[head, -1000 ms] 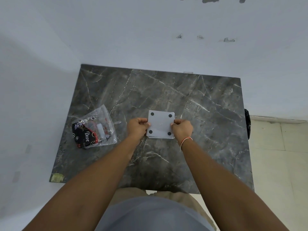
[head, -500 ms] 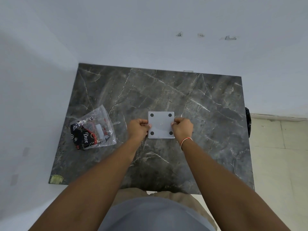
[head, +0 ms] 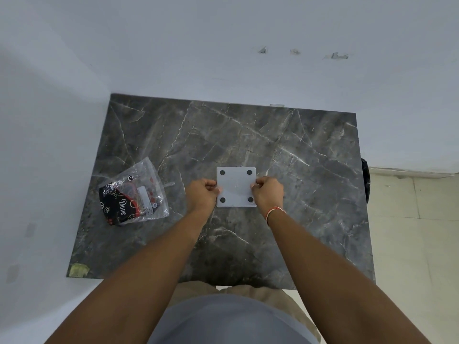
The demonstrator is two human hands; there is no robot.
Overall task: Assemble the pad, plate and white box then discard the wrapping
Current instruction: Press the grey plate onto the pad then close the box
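A flat white square plate (head: 236, 186) with a dark round pad at each of its corners lies in the middle of the dark marble table (head: 310, 170). My left hand (head: 202, 194) pinches its left edge and my right hand (head: 268, 193) pinches its right edge. A clear plastic wrapping bag (head: 135, 194) holding a black and red printed pack lies on the table to the left, apart from my hands. What is under the plate is hidden.
The table stands in a corner, with white walls behind it and on its left. A yellowish patch (head: 79, 270) marks the near left corner. A dark object (head: 365, 180) hangs at the right edge, above a tiled floor (head: 417, 244).
The white plate was tilted with its underside layer showing; now it lies flat and square between my hands. The view has shifted slightly.
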